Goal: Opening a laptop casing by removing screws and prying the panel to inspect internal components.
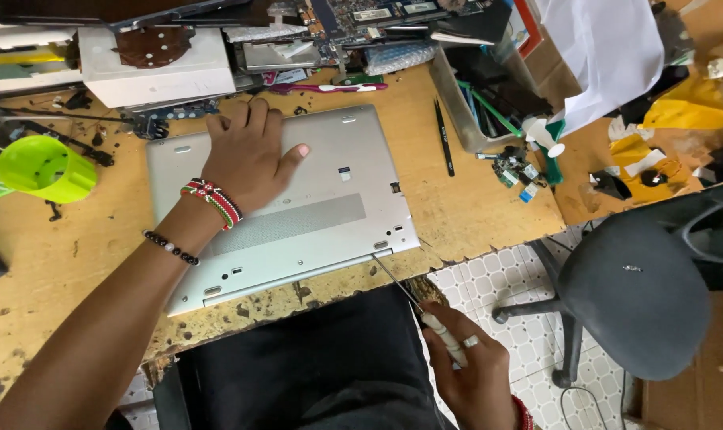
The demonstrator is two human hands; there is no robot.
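Silver laptop (297, 203) lies base-up on the wooden bench (473, 203), long axis left-right, slightly skewed. Left hand (250, 155) pressed flat on it, fingers spread, holding nothing. Right hand (469, 370) closed around a screwdriver (413, 302), shaft pointing up-left, tip at the near right corner. Looks like a corner screw or seam is being worked; likely needs steady downward pressure, tip kept seated.

Small white label (343, 170) on grey laptop underside (329, 215)
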